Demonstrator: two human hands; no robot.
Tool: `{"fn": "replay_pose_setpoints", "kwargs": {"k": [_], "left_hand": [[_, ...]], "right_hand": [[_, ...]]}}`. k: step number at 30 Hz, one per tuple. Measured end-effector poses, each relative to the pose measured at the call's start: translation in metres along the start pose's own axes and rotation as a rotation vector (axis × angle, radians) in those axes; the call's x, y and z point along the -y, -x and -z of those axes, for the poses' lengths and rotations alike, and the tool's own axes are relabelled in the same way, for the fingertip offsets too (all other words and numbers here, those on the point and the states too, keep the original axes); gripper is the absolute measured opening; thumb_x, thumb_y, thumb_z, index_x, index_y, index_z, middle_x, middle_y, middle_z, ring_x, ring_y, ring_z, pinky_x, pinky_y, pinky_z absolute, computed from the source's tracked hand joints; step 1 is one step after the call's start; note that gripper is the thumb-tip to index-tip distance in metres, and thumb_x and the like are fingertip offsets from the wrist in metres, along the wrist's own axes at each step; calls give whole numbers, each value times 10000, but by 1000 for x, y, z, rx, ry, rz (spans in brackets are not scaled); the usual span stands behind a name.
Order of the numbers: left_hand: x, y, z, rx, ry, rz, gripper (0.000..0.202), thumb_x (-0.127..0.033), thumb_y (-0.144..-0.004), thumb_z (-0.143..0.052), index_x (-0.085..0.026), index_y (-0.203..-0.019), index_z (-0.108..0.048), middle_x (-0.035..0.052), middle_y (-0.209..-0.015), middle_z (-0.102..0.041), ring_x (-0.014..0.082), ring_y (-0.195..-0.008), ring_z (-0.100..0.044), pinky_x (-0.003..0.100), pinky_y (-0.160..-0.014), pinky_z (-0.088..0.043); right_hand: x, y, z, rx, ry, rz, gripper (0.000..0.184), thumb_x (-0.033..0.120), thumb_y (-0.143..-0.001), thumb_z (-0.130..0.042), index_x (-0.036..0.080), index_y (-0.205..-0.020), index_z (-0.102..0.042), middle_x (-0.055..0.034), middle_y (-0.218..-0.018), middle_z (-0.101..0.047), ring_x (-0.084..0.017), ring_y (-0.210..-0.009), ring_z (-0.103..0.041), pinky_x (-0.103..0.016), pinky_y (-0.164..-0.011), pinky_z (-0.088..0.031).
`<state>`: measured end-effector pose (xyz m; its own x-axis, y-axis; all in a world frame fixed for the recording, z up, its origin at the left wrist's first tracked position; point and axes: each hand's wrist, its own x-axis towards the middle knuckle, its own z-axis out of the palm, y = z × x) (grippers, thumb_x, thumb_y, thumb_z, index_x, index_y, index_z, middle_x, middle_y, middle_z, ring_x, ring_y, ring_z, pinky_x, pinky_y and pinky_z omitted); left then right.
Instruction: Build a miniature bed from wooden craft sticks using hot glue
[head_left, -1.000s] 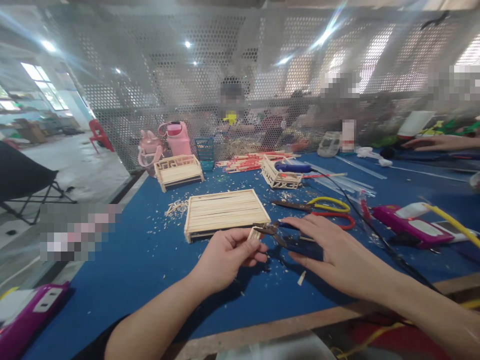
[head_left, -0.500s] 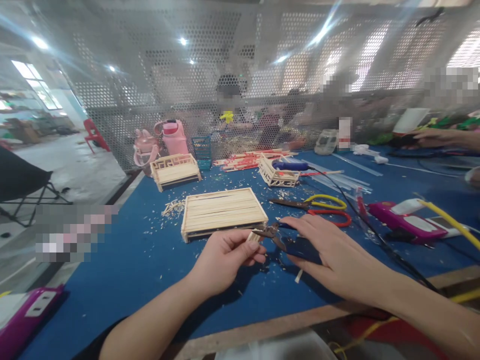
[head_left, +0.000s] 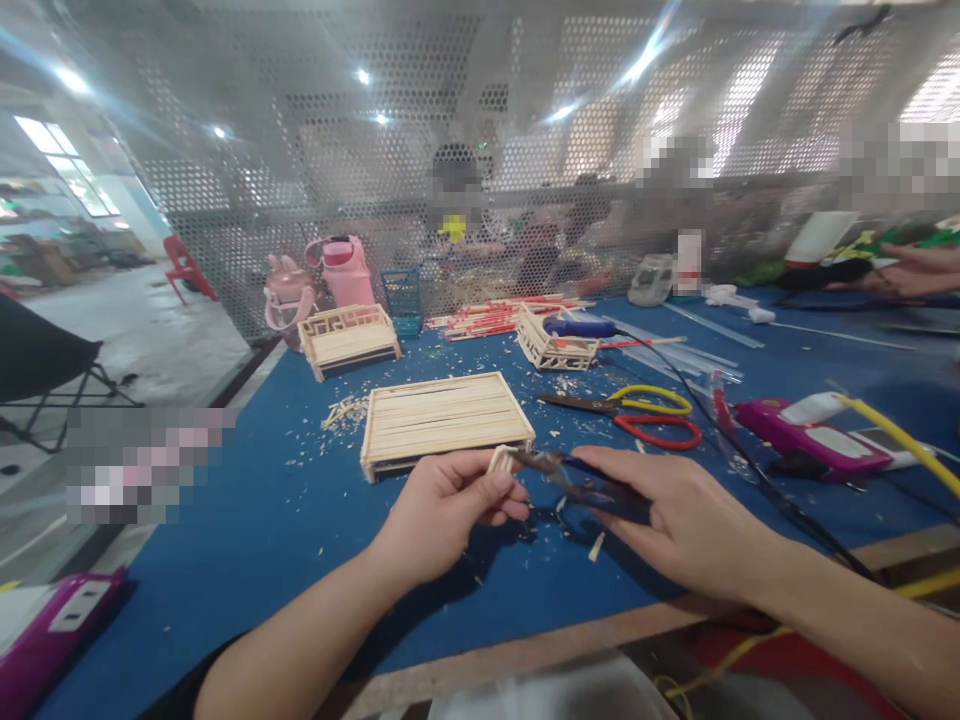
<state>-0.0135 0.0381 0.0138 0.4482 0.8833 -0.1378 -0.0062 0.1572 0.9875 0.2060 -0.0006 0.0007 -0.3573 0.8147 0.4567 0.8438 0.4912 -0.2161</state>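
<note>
Between thumb and fingers, my left hand (head_left: 446, 515) pinches a small bundle of pale wooden sticks (head_left: 501, 459). My right hand (head_left: 679, 520) grips dark-handled cutting pliers (head_left: 551, 465), slightly blurred, with their jaws at the right end of the sticks. Whether the jaws are touching the wood is hard to tell. Just behind my left hand lies a model platform (head_left: 446, 415) of pale sticks with a raised rim. Small wood chips (head_left: 596, 547) are scattered below the pliers and about the blue table (head_left: 300, 590).
Scissors (head_left: 652, 415) with yellow and red handles lie behind my right hand. Farther back are a small stick bench (head_left: 349, 340), a stick frame (head_left: 555, 345) with a blue-handled tool on it, and red-tipped sticks (head_left: 502, 318). A cable (head_left: 780, 495) runs along the right. A co-worker's hand (head_left: 922, 270) shows far right.
The pliers have shifted slightly and their handles look differently spread. My right hand has moved a little right. The sticks in my left hand are tilted up more.
</note>
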Motion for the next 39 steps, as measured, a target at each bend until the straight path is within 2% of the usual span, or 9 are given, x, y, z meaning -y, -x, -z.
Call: {"fn": "replay_pose_setpoints", "kwargs": {"k": [4,8,13,19,24,33,39], "left_hand": [[-1,-1,0,-9,115,67,442,-462,-496,-833,-147,-775,-699,22,-689,-702,97,-601,-649,174,-550,-471],[-1,0,0,0,116,103,446,-462,-467,-844,-145,-753,-718,41,-763,-721,91,-620,-653,165,-553,-475],[0,-1,-1,-12,78,66,381,-431,-486,-842,-160,-733,-738,49,-788,-729,107,-645,-657,177,-555,-478],[3,-2,-1,-38,24,-7,305,-411,-521,-826,-189,-715,-746,18,-703,-722,122,-648,-656,199,-571,-481],[4,-2,1,-74,-83,-75,253,-389,-612,-775,-186,-762,-752,33,-689,-719,148,-674,-651,240,-605,-498],[9,-2,4,-60,-209,-160,197,-333,-725,-683,-190,-837,-759,35,-721,-723,145,-680,-624,243,-645,-493],[11,1,5,-93,-337,-283,166,-321,-758,-650,-191,-753,-753,35,-717,-725,164,-684,-628,251,-649,-492]], "right_hand": [[-1,-7,5,18,-99,-119,431,328,-865,-424,139,-1238,-526,-133,-1220,-623,-246,-1078,-619,-371,-872,-532],[-4,-10,8,106,-11,-60,524,279,-797,-479,143,-1303,-457,-148,-1289,-556,-281,-1187,-531,-458,-970,-457],[0,-11,10,135,71,9,566,228,-743,-511,159,-1303,-457,-149,-1181,-581,-303,-1107,-545,-498,-916,-459],[4,-9,9,91,130,29,577,200,-701,-505,159,-1275,-481,-142,-1089,-583,-299,-1005,-551,-472,-852,-461],[4,-7,9,46,156,26,603,198,-685,-497,172,-1287,-466,-135,-1073,-562,-297,-995,-529,-463,-850,-437],[3,-5,12,28,233,61,646,191,-672,-499,142,-1315,-453,-140,-1037,-536,-301,-958,-510,-459,-835,-421],[5,-5,13,15,248,60,631,206,-689,-499,169,-1318,-454,-125,-1006,-548,-287,-921,-517,-440,-811,-420]]}}
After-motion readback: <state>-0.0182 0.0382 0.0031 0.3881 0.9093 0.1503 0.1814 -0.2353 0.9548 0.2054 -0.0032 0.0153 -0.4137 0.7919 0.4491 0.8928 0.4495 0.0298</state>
